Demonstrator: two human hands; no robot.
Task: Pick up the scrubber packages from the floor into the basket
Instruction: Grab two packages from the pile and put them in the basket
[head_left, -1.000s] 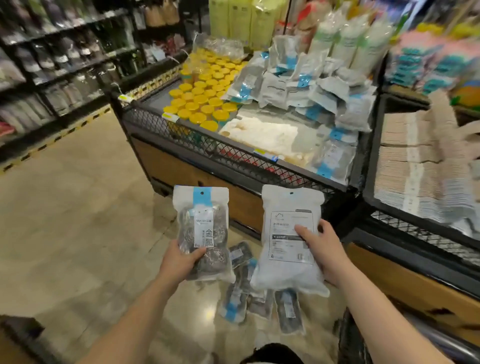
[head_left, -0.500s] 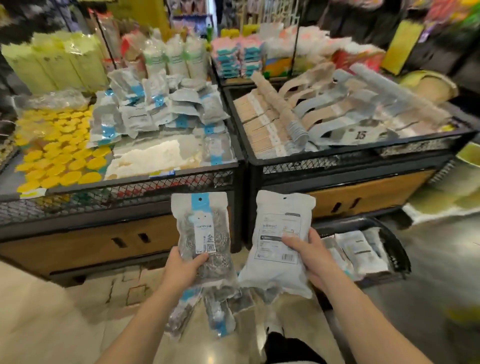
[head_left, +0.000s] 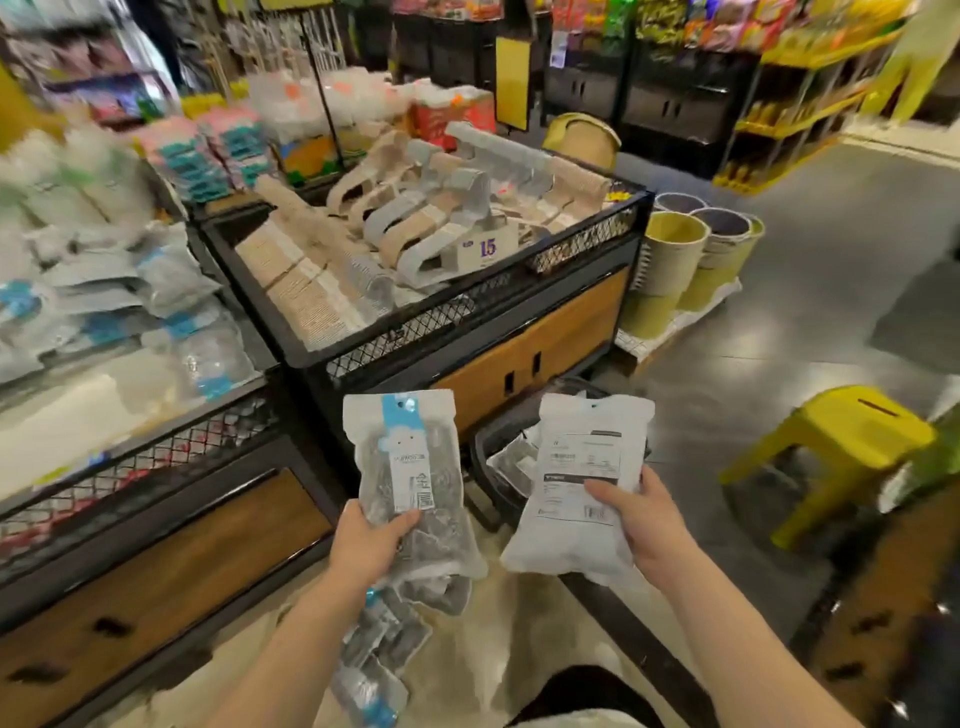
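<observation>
While gripped low in the centre of the frame, two scrubber packages held upright side by side and apart, one per hand. Left hand (head_left: 371, 545) clamped on the lower edge of the clear package (head_left: 410, 480), thumb across its front, blue strip and white label facing the camera, dark steel-wool scrubbers showing through the plastic. Right hand (head_left: 641, 525) closed on the lower right of the white package (head_left: 582, 488), thumb pressed over the printed back label. Behind and between the two packages, just right of centre, a dark basket (head_left: 491, 480) on the floor, with what look like more pale packages (head_left: 511, 460) inside, mostly hidden by the white one. Below the left wrist, at bottom centre, a loose heap of further packages (head_left: 382, 649) lying on the pale floor (head_left: 519, 665), overlapping one another. Along the left edge, a mesh-sided display bin (head_left: 156, 457) stacked with similar bagged goods. At upper centre, a second bin (head_left: 467, 312) filled with hangers and bearing a price card (head_left: 485, 248) marked 15. At right, a yellow stool (head_left: 841, 441) on grey flooring; above it, nearer centre, stacked yellow buckets (head_left: 675, 254). Background shelves blurred.
</observation>
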